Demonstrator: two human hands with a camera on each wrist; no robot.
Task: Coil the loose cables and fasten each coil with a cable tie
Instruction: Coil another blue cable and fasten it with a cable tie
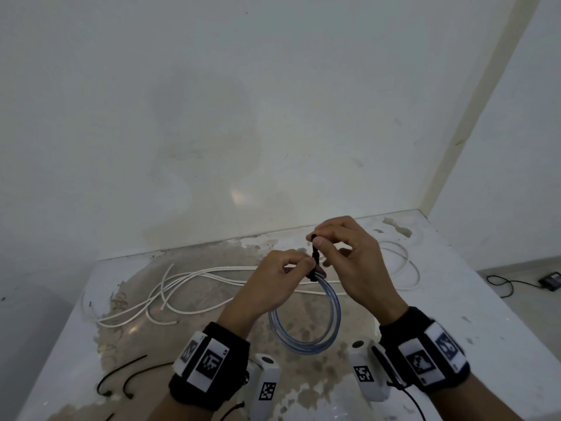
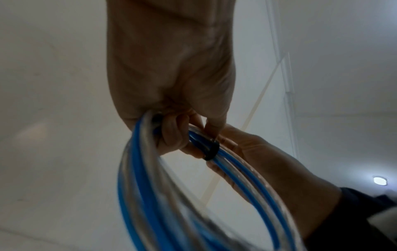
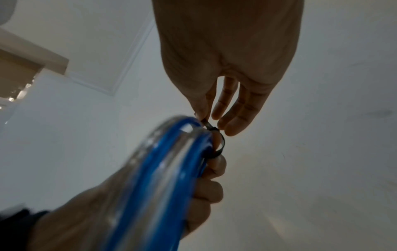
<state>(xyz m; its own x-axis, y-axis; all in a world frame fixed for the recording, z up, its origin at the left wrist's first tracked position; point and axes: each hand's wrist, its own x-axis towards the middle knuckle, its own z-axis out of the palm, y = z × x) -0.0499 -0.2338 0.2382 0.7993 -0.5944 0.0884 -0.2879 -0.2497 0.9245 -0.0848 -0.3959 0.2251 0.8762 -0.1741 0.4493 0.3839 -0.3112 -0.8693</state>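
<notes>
- Head view: left hand [image 1: 273,281] gripping the top of the blue-and-clear cable coil [image 1: 306,323] above the tabletop [image 1: 455,299]; right hand [image 1: 349,256] pinching the black cable tie [image 1: 314,259] upright; loose white cables [image 1: 188,284] behind, spare black ties [image 1: 121,378] near left.
- Left wrist view: fingers [image 2: 171,135] curled round the coil beside the tie's band.
- Right wrist view: thumb and forefinger pinching the tie's tail, other fingers [image 3: 234,112] straight.

One blue coil [image 1: 305,323] — white cables [image 1: 194,281] uncountable.

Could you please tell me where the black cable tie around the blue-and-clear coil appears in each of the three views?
Head: the black cable tie stands centre, pinched between both hands above the coil.
Left wrist: a dark band right of centre, around the strands.
Right wrist: a black loop at centre.
Shared landmark: the blue-and-clear coiled cable.
</notes>
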